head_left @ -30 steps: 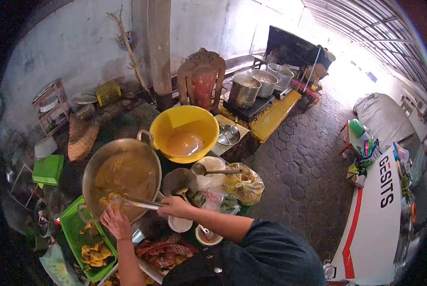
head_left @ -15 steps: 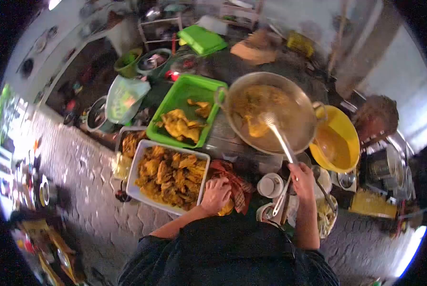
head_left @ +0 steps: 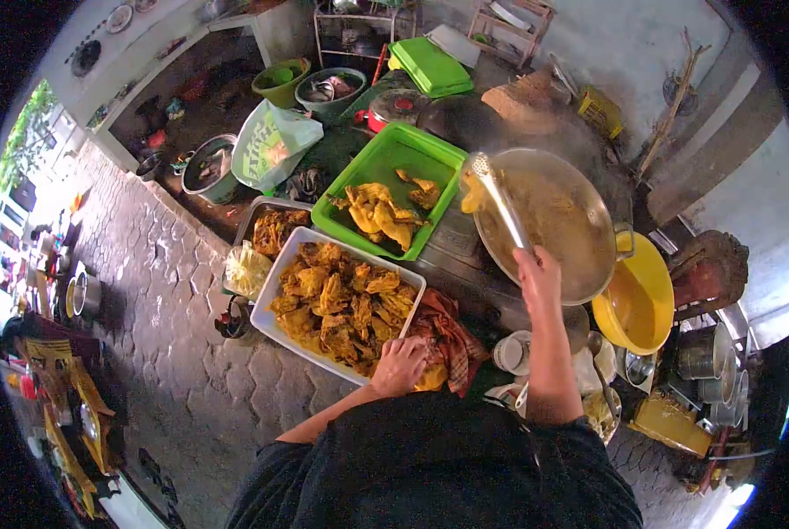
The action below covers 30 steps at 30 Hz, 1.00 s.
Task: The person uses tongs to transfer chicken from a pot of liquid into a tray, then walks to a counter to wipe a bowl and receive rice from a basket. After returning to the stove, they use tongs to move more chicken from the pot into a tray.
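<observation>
My right hand (head_left: 540, 275) is closed around metal tongs (head_left: 505, 207) with a perforated head. A yellow piece of chicken (head_left: 473, 194) hangs at that head, over the left rim of a wide metal pan (head_left: 608, 231) of yellowish-brown liquid. My left hand (head_left: 401, 365) lies with its fingers over the right edge of a white tray (head_left: 275, 333), against a crumpled red cloth (head_left: 447, 331); nothing shows in its grasp. Browned chicken pieces (head_left: 337, 304) fill the white tray. Behind it, a green tray (head_left: 333, 234) holds yellow chicken (head_left: 377, 212).
Right of the pan stands a yellow basin (head_left: 663, 286) with liquid in it. A white cup (head_left: 512, 354) sits near my right forearm. A plastic bag (head_left: 275, 145), a green lid (head_left: 434, 70) and a basin (head_left: 209, 172) are farther back. Patterned paving (head_left: 178, 335) lies to the left.
My right hand has moved up and forward, bringing the tongs and chicken out of the liquid to the pan's left rim. My left hand has stayed near the tray edge; the view has shifted.
</observation>
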{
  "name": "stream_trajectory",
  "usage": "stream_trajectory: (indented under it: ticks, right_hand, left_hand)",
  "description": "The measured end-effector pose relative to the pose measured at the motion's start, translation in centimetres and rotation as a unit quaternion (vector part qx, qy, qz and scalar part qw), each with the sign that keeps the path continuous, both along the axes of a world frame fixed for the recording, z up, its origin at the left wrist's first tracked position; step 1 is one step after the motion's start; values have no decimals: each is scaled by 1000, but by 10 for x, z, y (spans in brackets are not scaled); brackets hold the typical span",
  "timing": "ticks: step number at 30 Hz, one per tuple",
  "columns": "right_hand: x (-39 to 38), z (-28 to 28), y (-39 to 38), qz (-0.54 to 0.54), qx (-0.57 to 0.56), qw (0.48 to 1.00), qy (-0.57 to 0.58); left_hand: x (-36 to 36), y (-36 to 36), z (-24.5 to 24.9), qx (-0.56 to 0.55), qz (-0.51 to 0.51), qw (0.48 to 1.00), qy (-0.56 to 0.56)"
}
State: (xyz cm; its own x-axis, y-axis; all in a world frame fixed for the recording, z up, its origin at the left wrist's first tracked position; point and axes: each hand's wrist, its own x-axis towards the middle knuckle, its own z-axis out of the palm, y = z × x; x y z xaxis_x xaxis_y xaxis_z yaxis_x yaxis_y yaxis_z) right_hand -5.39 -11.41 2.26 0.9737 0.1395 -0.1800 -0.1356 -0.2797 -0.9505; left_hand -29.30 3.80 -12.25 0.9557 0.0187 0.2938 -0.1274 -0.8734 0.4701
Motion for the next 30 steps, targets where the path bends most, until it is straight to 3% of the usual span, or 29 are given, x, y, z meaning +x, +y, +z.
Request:
stream_trajectory:
  ticks: [2,4,6,8,12,17,19,26,30]
  right_hand:
    - [6,3,-4,5,-4,1000,-13]
    - [5,15,-11,-31,-107,987,-114]
    - [4,25,-22,-14,-115,989,-95]
    - [0,32,-27,-37,-44,995,-76]
    - [-4,51,-22,-35,-73,989,-123]
    - [-5,60,21,-3,-12,992,-122]
    - [-13,62,48,51,48,997,-35]
    - [-12,-46,129,118,146,977,98]
    - [-18,-95,135,86,125,976,158]
  left_hand:
    - [-5,5,-1,1,10,1000,-7]
    - [-11,11,1,-12,28,999,12]
    - [-14,15,1,-13,37,999,-4]
    - [-15,19,-2,-14,50,998,-20]
    - [-15,24,-10,-22,40,999,-29]
    - [-14,25,-12,-29,17,999,-16]
    - [-17,26,-13,-22,12,999,-21]
    - [-34,33,-5,10,50,998,-37]
    - [-45,37,10,-32,73,997,-6]
